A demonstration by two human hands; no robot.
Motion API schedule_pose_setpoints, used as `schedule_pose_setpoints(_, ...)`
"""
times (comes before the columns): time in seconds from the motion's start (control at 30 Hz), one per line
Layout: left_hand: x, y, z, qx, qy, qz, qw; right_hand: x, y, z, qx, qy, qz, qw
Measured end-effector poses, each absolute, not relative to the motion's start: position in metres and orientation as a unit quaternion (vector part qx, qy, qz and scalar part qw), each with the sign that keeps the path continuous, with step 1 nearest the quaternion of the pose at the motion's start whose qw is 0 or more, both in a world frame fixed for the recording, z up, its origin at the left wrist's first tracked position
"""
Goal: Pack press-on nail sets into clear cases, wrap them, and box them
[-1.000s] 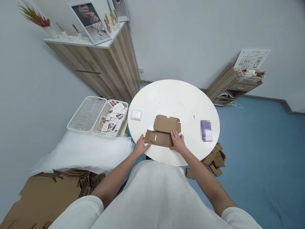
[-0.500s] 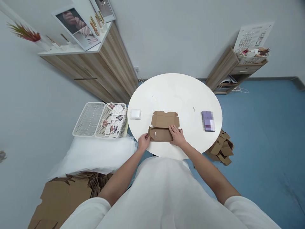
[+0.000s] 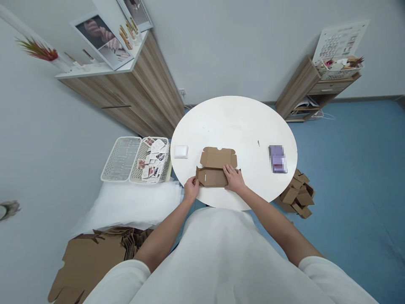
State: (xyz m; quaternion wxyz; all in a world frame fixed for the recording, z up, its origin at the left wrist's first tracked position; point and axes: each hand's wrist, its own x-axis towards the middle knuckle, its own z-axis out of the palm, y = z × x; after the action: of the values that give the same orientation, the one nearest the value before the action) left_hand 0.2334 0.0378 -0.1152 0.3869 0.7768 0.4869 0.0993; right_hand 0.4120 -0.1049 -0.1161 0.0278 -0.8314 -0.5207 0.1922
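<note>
A brown cardboard box, partly folded, lies on the white oval table. Its lid flap is spread out flat on the far side. My left hand pinches the left end wall of the box, thumb and fingers together. Across the right part of the box, my right hand rests with its fingers stretched out, pressing on the cardboard. A short white strip shows inside the box near its left end.
On the table are a white packet at left and purple packages at right. Left of the table, a white basket holds cards above white sheets and flat cardboard. Folded boxes are on the floor at right.
The camera view has shifted slightly. Both hands stay at the same places on the box, which looks nearly unchanged.
</note>
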Motion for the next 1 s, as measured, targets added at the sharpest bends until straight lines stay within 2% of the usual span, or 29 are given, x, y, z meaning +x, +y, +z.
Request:
schedule_pose_setpoints(0.17, 0.233, 0.036, -0.113, 0.815, 0.460, 0.111, 0.335, 0.412, -0.103, -0.116, -0.833, -0.512, 0.205, 0.028)
schedule_pose_setpoints(0.33, 0.232, 0.036, -0.116, 0.817, 0.454, 0.127, 0.331, 0.416, -0.104, -0.115, -0.836, -0.503, 0.214, 0.036)
schedule_pose_setpoints(0.53, 0.222, 0.036, -0.133, 0.831, 0.438, 0.078, 0.332, 0.417, -0.103, -0.118, -0.826, -0.518, 0.223, 0.018)
schedule_pose_setpoints(0.67, 0.227, 0.044, -0.135, 0.828, 0.462, 0.090, 0.304, 0.413, -0.105, -0.120, -0.823, -0.527, 0.211, 0.008)
schedule_pose_setpoints(0.8, 0.236, 0.058, -0.129, 0.883, 0.383, 0.049, 0.266, 0.411, -0.108, -0.119, -0.820, -0.533, 0.209, -0.001)
schedule_pose_setpoints(0.9, 0.242, 0.061, -0.127, 0.896, 0.339, 0.003, 0.286, 0.410, -0.108, -0.118, -0.821, -0.530, 0.212, -0.008)
schedule_pose_setpoints(1.0, 0.245, 0.055, -0.124, 0.887, 0.326, 0.010, 0.326, 0.409, -0.108, -0.117, -0.822, -0.527, 0.215, -0.009)
